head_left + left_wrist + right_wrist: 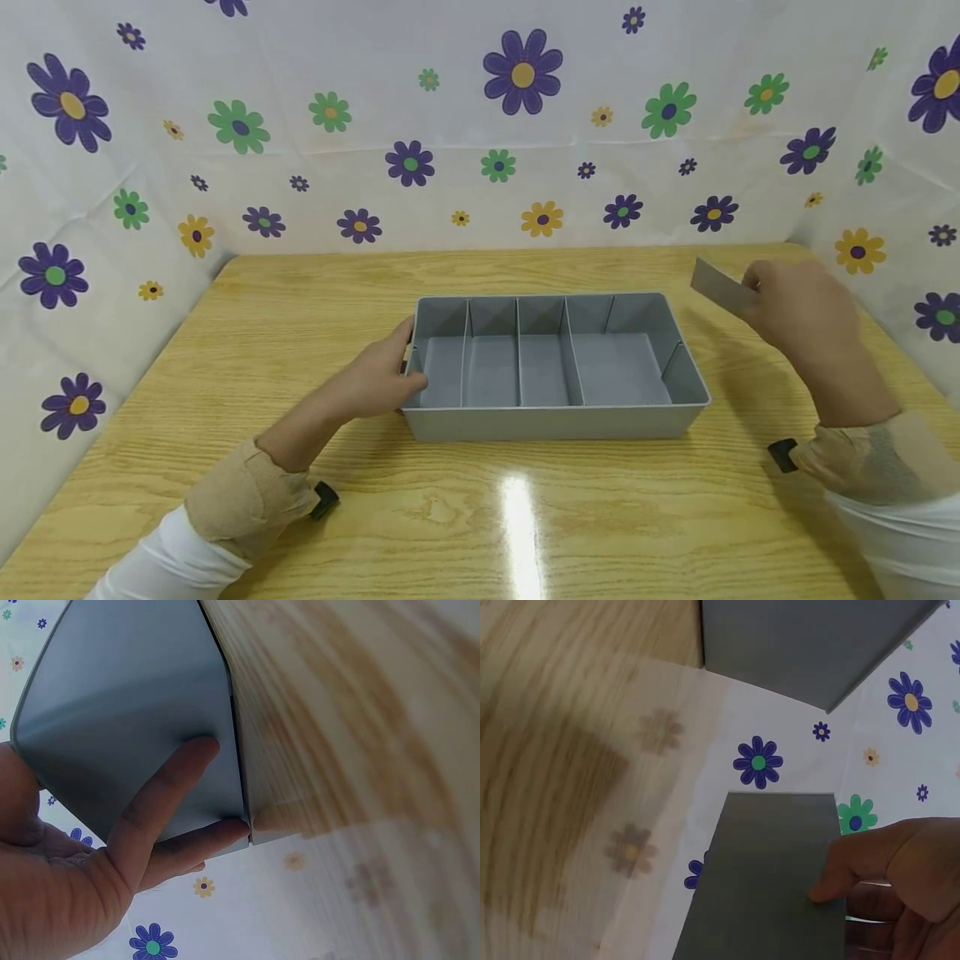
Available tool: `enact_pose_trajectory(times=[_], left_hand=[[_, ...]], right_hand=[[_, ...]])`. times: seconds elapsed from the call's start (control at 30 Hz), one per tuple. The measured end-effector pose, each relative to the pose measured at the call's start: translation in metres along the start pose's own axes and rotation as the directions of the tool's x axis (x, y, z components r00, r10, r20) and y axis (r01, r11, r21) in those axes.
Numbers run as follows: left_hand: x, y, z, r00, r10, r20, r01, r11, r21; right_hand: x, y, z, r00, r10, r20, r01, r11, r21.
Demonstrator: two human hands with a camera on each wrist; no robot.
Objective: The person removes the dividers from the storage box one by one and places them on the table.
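A long grey plastic box (pixel 547 423) sits on the table, split by upright dividers into several compartments, the rightmost being the widest. My left hand (pixel 371 379) grips its left end, thumb over the rim and the other fingers against the outer wall. In the left wrist view, two fingertips press on that grey wall (pixel 127 697). Off the box's right end, my right hand (pixel 806 308) holds a flat grey divider panel (pixel 720 287) in the air, tilted. The right wrist view shows the thumb on one face of this panel (pixel 772 862); the box is apart from it.
The wood-grain table (pixel 360 517) extends around the box, with a bright light reflection in front. Behind and at both sides hangs a white cloth (pixel 450 108) printed with flowers. Thin vertical ribs (pixel 610 312) line the inner walls of the widest compartment.
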State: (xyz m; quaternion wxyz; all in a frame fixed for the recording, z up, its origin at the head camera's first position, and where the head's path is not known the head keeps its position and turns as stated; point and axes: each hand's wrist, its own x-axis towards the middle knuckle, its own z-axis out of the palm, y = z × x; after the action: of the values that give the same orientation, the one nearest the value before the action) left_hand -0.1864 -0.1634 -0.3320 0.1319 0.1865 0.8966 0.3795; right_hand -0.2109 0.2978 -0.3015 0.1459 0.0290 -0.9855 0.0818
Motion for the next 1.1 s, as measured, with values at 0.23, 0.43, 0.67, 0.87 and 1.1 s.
enact_pose_trajectory(times=[0.23,0.43,0.67,0.87,1.1], left_hand=[[0.000,0.000,-0.001,1.000,-0.006,-0.001,0.006,1.000,0.011],[0.000,0.000,-0.002,1.000,-0.001,-0.003,0.002,1.000,0.008],[-0.001,0.000,-0.001,1.000,-0.003,0.011,0.003,1.000,-0.004],[-0.002,-0.001,-0.001,1.000,-0.005,0.021,0.006,1.000,-0.008],[-0.002,-0.001,-0.002,1.000,-0.001,0.016,0.000,1.000,0.026]], right_hand=[[-0.002,-0.001,0.003,0.991,-0.006,0.134,0.012,0.999,-0.043],[0.002,0.002,0.006,0.979,-0.039,0.201,0.048,0.998,-0.043],[0.009,0.012,0.030,0.876,-0.270,0.400,0.316,0.948,-0.051],[0.014,0.015,0.042,0.748,-0.361,0.556,0.478,0.875,-0.074],[0.021,0.023,0.041,0.729,-0.376,0.572,0.480,0.876,-0.036]])
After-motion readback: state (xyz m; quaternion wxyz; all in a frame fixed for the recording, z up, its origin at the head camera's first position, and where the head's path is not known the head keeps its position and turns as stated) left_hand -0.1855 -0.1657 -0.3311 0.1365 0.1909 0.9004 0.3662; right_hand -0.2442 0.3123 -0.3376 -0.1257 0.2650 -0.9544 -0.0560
